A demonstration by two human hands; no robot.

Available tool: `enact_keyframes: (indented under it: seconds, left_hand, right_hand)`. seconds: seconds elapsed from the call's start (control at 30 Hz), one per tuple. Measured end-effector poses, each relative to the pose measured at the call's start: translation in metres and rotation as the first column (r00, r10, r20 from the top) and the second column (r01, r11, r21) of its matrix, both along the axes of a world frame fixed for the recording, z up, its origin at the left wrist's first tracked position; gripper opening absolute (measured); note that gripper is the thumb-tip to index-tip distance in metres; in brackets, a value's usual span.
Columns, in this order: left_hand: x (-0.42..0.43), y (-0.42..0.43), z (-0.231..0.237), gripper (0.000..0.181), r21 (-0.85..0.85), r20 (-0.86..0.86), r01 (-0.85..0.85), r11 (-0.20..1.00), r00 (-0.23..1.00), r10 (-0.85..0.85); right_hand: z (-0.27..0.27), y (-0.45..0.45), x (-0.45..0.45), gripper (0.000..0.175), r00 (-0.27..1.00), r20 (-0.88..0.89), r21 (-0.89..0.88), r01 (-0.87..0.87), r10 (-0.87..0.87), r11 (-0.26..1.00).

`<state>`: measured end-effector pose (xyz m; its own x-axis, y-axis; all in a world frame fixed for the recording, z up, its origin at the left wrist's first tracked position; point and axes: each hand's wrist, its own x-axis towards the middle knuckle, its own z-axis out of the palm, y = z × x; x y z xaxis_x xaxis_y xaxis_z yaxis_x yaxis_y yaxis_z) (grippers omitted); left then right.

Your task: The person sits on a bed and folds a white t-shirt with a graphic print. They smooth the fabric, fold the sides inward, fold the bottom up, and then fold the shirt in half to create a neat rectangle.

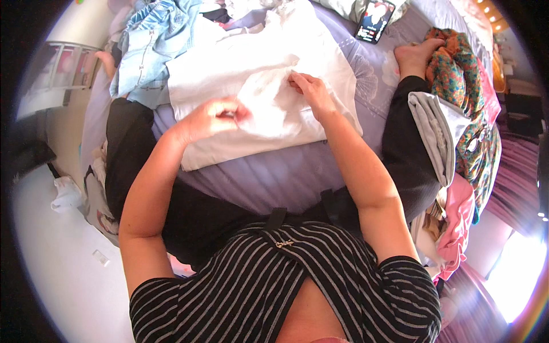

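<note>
A white garment [206, 150] lies spread over the purple bedding between my legs. Above its middle, my right hand [311, 90] pinches the upper right edge of a thin, crumpled white cloth [268, 100]; whether this cloth is part of the spread garment I cannot tell. At the cloth's left side is my left hand [216, 115], slightly blurred, with its fingers curled near the edge. Glare hides where those fingertips meet the fabric.
Light blue denim clothing [143, 55] is heaped at the upper left. A phone [375, 21] with a lit screen lies at the upper right. A folded grey garment [433, 133] rests on my right knee, beside patterned cloth [454, 68] and a pink garment [459, 223].
</note>
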<state>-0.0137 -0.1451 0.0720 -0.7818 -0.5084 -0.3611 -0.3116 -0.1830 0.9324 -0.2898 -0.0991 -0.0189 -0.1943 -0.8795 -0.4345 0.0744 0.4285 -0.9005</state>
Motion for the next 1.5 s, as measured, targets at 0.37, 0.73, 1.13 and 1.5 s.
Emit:
enact_keyframes:
  seconds: [0.37,0.73,1.13,1.5]
  left_hand:
    - [0.020,0.022,-0.034,0.023,0.180,0.189,-0.423,0.888,0.901,0.391]
    - [0.028,0.019,-0.029,0.063,0.143,0.372,-0.273,0.951,0.906,0.204]
    - [0.047,0.016,-0.056,0.038,-0.394,0.574,-0.003,0.919,0.780,0.248]
    - [0.027,0.031,-0.028,0.030,-0.534,0.510,0.091,0.841,0.828,0.234]
  right_hand:
    - [0.005,-0.019,0.020,0.024,0.986,0.073,0.081,0.147,-0.153,0.986]
    - [-0.007,-0.016,-0.008,0.008,0.937,0.326,0.098,0.100,-0.127,0.990]
    - [0.033,-0.014,-0.029,0.021,0.995,-0.030,0.117,0.100,-0.097,0.988]
    - [0.018,-0.125,-0.154,0.021,0.585,-0.693,-0.215,0.388,-0.420,0.896]
